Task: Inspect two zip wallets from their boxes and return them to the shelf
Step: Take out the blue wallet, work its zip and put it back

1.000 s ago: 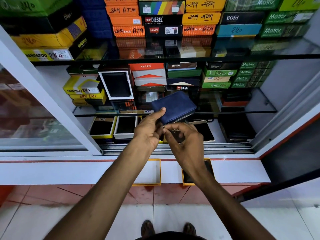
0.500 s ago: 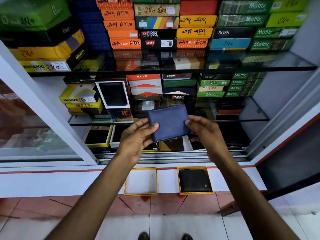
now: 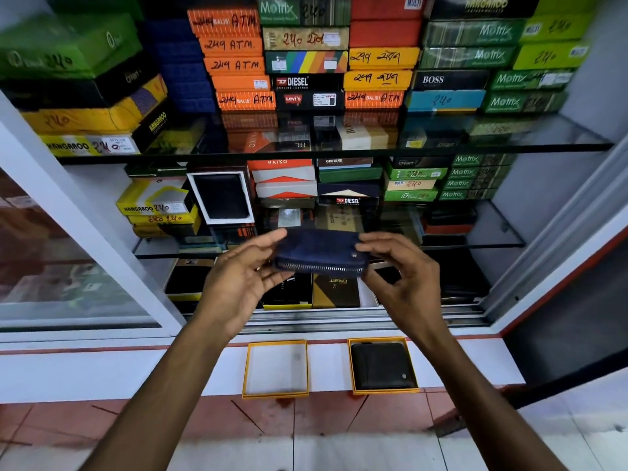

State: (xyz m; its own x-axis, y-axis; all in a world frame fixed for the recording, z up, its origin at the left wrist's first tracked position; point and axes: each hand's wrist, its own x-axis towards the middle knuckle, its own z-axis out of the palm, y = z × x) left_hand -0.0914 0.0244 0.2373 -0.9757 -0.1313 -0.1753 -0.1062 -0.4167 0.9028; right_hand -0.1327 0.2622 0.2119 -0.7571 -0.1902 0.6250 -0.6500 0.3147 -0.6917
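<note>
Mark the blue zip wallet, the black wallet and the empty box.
blue zip wallet [image 3: 319, 248]: head view, top face.
black wallet [image 3: 380, 367]: head view, front face.
empty box [image 3: 276, 368]: head view, bare floor.

Dim even indoor light, wide-angle bending at edges, motion blur throughout, reflections on glass shelf [image 3: 509, 137]

black box [image 3: 307, 82]: "DIESEL" | black box below it [image 3: 306, 100]: "Levi's" | dark box [image 3: 448, 79]: "BOSS" | orange box [image 3: 234, 45]: "249 A.T.M." | yellow box [image 3: 154, 209]: "KANGAROO 240" | green box [image 3: 474, 31]: "Matrix"

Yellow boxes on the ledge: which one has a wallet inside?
The right yellow box, holding a black wallet. The left yellow box shows only its white bottom.
</note>
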